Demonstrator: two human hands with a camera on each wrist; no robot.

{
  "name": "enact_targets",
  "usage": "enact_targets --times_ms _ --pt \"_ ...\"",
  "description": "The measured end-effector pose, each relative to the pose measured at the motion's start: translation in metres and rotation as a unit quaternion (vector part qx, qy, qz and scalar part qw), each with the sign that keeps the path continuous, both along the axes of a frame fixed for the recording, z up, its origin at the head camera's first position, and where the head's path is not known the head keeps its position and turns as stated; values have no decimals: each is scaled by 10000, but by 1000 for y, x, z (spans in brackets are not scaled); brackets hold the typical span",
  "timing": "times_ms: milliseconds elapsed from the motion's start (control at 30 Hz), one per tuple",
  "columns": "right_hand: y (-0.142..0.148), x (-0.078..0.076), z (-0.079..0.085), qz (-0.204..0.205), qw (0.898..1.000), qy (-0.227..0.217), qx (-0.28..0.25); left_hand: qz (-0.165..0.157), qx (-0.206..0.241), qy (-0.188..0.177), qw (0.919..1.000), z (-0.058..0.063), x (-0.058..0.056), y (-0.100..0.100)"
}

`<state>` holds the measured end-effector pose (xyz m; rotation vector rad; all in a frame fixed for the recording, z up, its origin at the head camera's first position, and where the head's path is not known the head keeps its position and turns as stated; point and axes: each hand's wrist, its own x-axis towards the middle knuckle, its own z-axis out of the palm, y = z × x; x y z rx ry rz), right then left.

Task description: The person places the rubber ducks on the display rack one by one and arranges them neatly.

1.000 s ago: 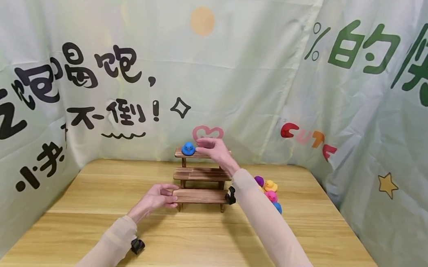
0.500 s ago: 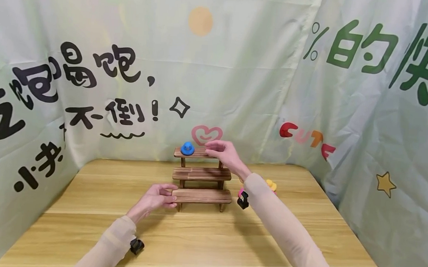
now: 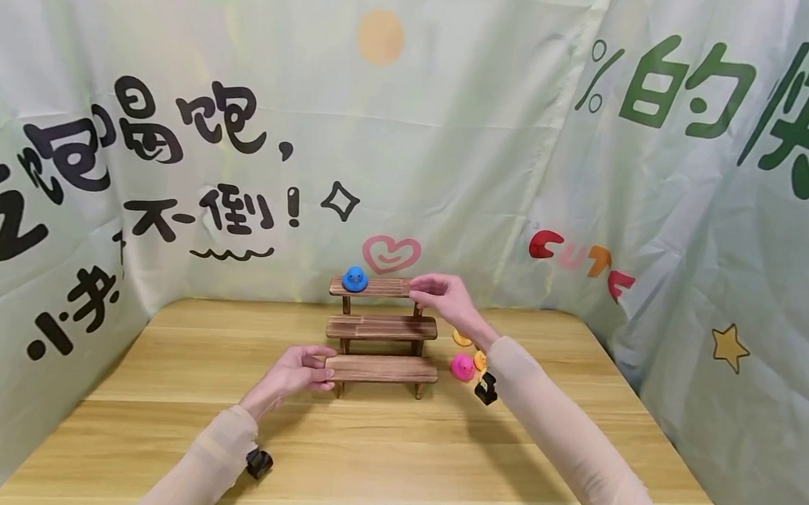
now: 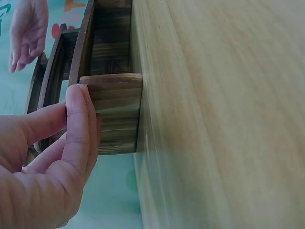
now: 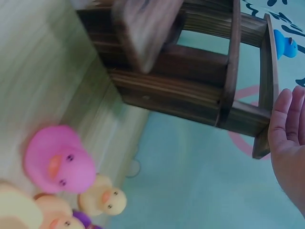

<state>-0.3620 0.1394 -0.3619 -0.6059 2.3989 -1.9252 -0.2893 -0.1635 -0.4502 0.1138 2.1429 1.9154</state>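
A three-tier wooden display stand (image 3: 383, 369) stands on the table near the back wall. My left hand (image 3: 294, 373) pinches the left end of its lowest shelf between thumb and fingers, as the left wrist view also shows. On the left part of the top shelf sits a blue rubber duck (image 3: 355, 280). At that shelf's right end is my right hand (image 3: 447, 295), holding nothing, its fingers loosely extended. In the right wrist view the fingers (image 5: 282, 114) are right by the shelf end; whether they touch it I cannot tell.
Right of the stand, a pink rubber duck (image 5: 59, 160) and yellow ones (image 5: 102, 194) lie on the wooden table (image 3: 364, 458), with a bit of purple behind them. My right sleeve (image 3: 567, 440) covers part of this group. Printed cloth (image 3: 452, 155) hangs behind the table.
My right hand has moved right along the top shelf, away from the blue duck, to the shelf's right end. The left hand keeps its grip on the lowest shelf.
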Motion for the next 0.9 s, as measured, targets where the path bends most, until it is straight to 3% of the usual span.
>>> enact_targets --times_ms 367,900 --pt "34 10 -9 73 9990 132 409 57 -13 -56 10000 0 -1 0" --pt "88 21 -31 405 9932 -249 1065 -31 -42 -26 10000 -3 -3 -1"
